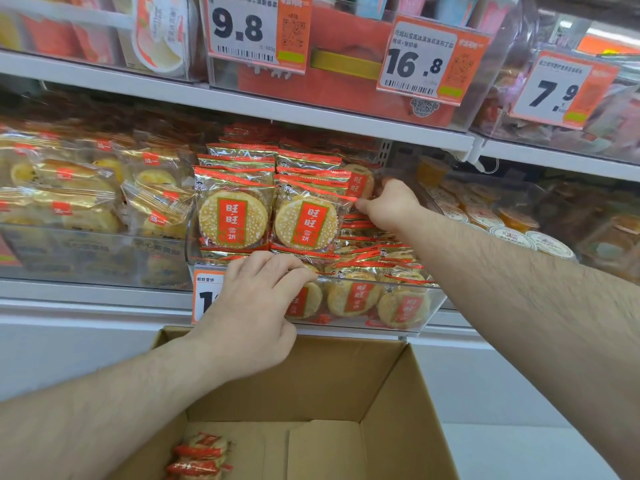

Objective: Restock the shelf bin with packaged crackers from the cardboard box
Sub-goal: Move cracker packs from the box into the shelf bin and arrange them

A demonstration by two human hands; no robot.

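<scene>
1. White store shelving (346, 123) spans the frame, its upper tier hung with orange price tags (429, 60) reading 9.8, 16.8 and 7.9.
2. An open cardboard box (398, 410) fills the lower centre, a few packaged rice crackers (201, 455) lying in its lower-left corner.
3. A clear shelf bin (426, 306) at mid-frame holds the red-and-gold rice cracker packs: two upright rows (266, 216) face outward at its left, while loose packs (374, 292) lie heaped at its right and along the front wall.
4. The left hand (249, 313) reaches in from lower left, palm down, fingers bent over the bin's front edge and resting on the packs there; whether it grips one cannot be told.
5. The right hand (391, 206) stretches in from the right edge to the bin's back right, fingers curled on the edge of a cracker pack (360, 185) beside the upright rows.
6. Wrapped yellow pastries (69, 192) fill the bin at left; sealed jelly cups (512, 230) sit at right.
</scene>
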